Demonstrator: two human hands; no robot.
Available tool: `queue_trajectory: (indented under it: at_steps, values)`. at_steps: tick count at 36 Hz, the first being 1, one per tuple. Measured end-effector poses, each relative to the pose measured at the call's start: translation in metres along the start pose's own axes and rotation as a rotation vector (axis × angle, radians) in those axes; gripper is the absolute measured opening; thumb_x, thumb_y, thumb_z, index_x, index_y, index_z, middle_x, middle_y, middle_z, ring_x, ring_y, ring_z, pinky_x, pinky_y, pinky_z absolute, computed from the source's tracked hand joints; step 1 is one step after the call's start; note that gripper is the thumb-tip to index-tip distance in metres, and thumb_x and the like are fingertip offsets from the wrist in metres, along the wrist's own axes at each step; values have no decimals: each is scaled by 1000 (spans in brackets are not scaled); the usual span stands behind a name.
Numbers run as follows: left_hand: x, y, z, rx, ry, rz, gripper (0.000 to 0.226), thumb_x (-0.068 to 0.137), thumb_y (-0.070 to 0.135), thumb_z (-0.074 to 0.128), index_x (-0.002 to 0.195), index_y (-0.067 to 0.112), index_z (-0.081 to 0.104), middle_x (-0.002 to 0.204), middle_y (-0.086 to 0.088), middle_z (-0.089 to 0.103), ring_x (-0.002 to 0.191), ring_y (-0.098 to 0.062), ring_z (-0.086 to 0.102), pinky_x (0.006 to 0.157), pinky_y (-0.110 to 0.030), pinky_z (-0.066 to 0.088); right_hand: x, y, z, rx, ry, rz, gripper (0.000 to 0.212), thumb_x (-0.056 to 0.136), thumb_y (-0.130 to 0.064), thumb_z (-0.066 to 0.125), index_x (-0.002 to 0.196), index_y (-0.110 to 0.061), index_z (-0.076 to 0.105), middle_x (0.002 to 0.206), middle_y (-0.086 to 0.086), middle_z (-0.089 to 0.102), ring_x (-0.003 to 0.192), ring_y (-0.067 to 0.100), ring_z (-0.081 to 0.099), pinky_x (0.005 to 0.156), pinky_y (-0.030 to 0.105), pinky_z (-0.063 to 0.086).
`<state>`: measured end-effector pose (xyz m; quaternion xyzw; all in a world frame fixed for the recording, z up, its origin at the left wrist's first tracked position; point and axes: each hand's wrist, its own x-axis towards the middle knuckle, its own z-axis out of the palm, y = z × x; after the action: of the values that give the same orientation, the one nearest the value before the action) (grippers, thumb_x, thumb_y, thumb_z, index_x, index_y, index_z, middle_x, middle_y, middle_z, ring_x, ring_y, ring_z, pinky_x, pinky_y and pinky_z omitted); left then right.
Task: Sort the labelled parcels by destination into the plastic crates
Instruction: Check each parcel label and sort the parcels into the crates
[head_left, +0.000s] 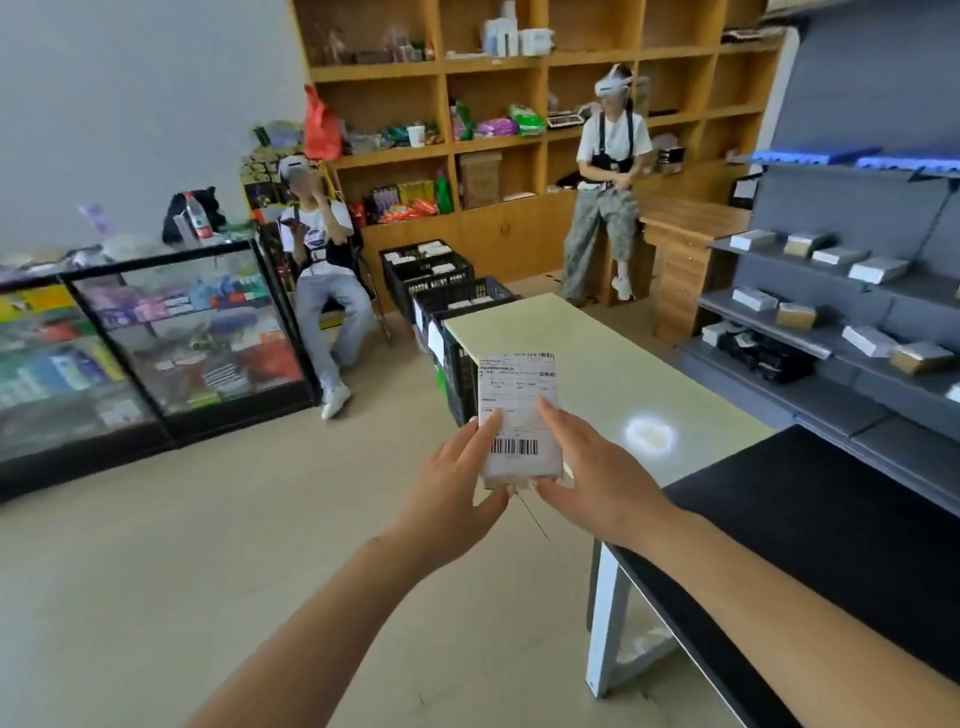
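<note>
Labelled parcel (519, 415), upright, label facing the holder, pinched at its lower end between left hand (457, 480) and right hand (592, 467), above the table's (597, 364) near-left corner; black crates (447, 291) along its left edge.

Wooden shelving (519, 67), glass counter (156, 332)

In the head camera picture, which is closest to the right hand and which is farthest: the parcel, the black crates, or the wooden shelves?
Measured from the right hand:
1. The parcel, pinched between both hands, touching this one.
2. The black crates, lined up on the floor along the table's left edge, ahead.
3. The wooden shelves, against the back wall, behind the two people.
</note>
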<state>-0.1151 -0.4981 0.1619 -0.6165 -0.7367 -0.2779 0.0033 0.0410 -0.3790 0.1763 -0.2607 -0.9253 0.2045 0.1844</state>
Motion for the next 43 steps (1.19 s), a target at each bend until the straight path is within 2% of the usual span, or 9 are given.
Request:
queue_trajectory:
  at_steps: [5,8,12,18,25,28,35,40,43]
  values:
    - [39,-24,-11,22,81,-18,76,85,39,59,151,20,27,145,-1,42,124,-23,47,104,-36,40,53,4,-4,36,11,-71,84,94,-36,58,153,-31,0,150,-7,29,122,9,46,83,24,52]
    - [72,-36,-12,15,138,-44,75,84,42,56,150,20,29,143,-2,44,125,-22,46,102,-43,43,86,15,-12,31,19,-108,83,94,-37,58,154,-30,1,151,-7,28,126,8,43,86,24,51]
    - [115,-45,-13,29,171,-35,75,84,47,53,151,21,27,140,1,46,124,-17,46,103,-36,43,129,34,-28,11,32,-154,82,93,-36,59,154,-28,4,153,-6,27,128,11,42,90,25,48]
    - [164,-68,-13,71,209,-44,74,85,52,49,149,20,30,139,0,48,125,-18,47,102,-36,44,188,55,-40,7,8,-213,80,93,-34,60,154,-28,8,153,-5,28,130,12,40,93,29,48]
    - [201,-116,-18,86,219,-96,73,89,40,62,150,23,26,141,2,45,126,-14,45,103,-37,45,257,58,-21,22,-43,-239,81,93,-34,60,154,-29,8,153,-7,27,130,12,40,94,30,47]
    - [215,-149,-24,86,225,-132,74,89,37,64,151,25,25,143,4,42,128,-12,41,106,-31,39,293,52,-3,33,-68,-242,80,92,-34,60,154,-29,10,154,-9,26,132,12,39,99,33,44]
    - [254,-256,-42,86,216,-161,74,89,38,64,151,27,24,144,7,41,129,-8,37,103,-20,30,395,30,56,33,-96,-235,80,91,-34,61,153,-29,11,152,-10,29,128,10,41,95,29,45]
    - [286,-337,-59,96,188,-145,72,89,37,64,150,25,28,141,5,46,126,-12,42,100,-22,31,467,16,99,49,-81,-206,80,89,-36,63,152,-35,13,148,-15,32,124,6,41,91,25,43]
    - [309,-389,-68,84,163,-135,70,86,44,57,148,21,33,136,1,50,122,-18,48,99,-30,40,513,5,123,50,-98,-187,81,89,-36,65,152,-36,14,148,-16,33,124,6,42,92,25,43]
